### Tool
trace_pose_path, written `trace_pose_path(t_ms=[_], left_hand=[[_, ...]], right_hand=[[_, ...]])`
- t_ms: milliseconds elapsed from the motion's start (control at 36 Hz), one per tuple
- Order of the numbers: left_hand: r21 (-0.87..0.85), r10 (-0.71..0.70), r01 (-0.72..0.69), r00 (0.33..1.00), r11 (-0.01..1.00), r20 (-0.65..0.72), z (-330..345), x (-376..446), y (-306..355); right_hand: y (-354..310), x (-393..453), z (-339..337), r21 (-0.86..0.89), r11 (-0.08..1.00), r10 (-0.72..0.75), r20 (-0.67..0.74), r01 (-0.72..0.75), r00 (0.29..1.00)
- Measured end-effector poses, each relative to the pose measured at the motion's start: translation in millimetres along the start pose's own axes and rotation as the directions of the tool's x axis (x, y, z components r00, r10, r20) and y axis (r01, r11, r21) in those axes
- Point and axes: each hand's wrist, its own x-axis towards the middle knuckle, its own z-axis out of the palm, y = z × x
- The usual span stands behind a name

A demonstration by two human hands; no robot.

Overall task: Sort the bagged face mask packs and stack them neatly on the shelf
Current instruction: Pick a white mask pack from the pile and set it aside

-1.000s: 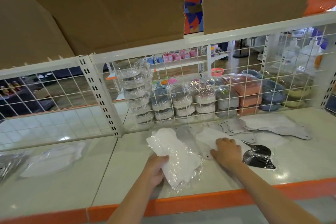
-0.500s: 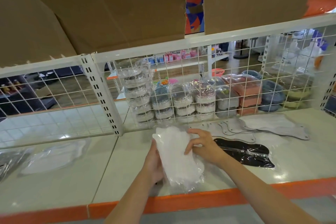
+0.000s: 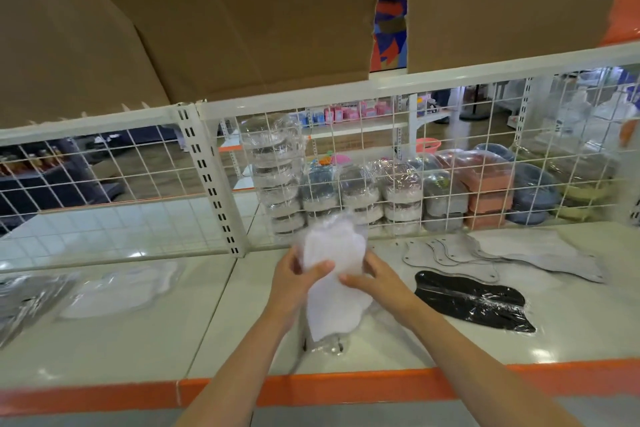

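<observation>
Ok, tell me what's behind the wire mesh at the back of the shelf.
Behind the wire mesh: stacked clear plastic-wrapped containers, pink trays and grey bowls. The white mask pack in both hands covers the lowest containers.

Two bare forearms reach up from the bottom edge, slim and unsleeved for as far as they show (no cuff, watch, band or ring can be made out). The left hand and right hand are both ungloved. Fingers are slender, with short nails; the left thumbnail is plain and unpainted. No marks show on either arm.
</observation>
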Motion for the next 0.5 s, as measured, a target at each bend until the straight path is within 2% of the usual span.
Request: trace_pose_path(t_ms=[167,194,250,278,333,389,417,500], left_hand=[[-0.053,-0.073,0.069,0.995,0.996,-0.069,-3.5,-3.7,-3.5],[-0.124,-0.104,0.091,0.990,0.988,-0.099,-5.2,-1.9,-4.4],[-0.389,-0.183,0.120,0.975,0.914,-0.129,-10.2,3.8,-4.4],[-0.518,-0.202,0.114,0.973,0.848,-0.115,-13.8,6.5,-4.5],[-0.657,-0.168,0.068,0.982,0.751,-0.091,-22.0,11.5,-6.1],[-0.678,-0.121,0.027,0.988,0.735,-0.093,-26.2,11.1,-6.3],[-0.667,-0.115,0.026,0.989,0.745,-0.091,-27.9,9.5,-5.8],[-0.621,-0.107,0.028,0.990,0.783,-0.091,-41.2,7.0,-9.9]], right_hand=[[10.6,0.1,7.8,-0.047,0.997,0.073,0.095,-0.069,0.993],[12.1,0.9,8.2,-0.067,0.995,0.084,0.092,-0.078,0.992],[17.1,3.5,6.8,-0.075,0.990,0.120,0.049,-0.117,0.992],[19.3,3.6,6.0,-0.036,0.989,0.143,0.025,-0.142,0.989],[25.1,3.1,5.8,0.164,0.970,0.181,-0.001,-0.178,0.984],[28.8,1.7,9.7,0.325,0.931,0.175,0.003,-0.166,0.985],[28.0,0.9,12.7,0.345,0.926,0.160,0.006,-0.152,0.987],[20.9,4.1,18.2,0.256,0.962,0.119,-0.062,-0.100,0.991]])
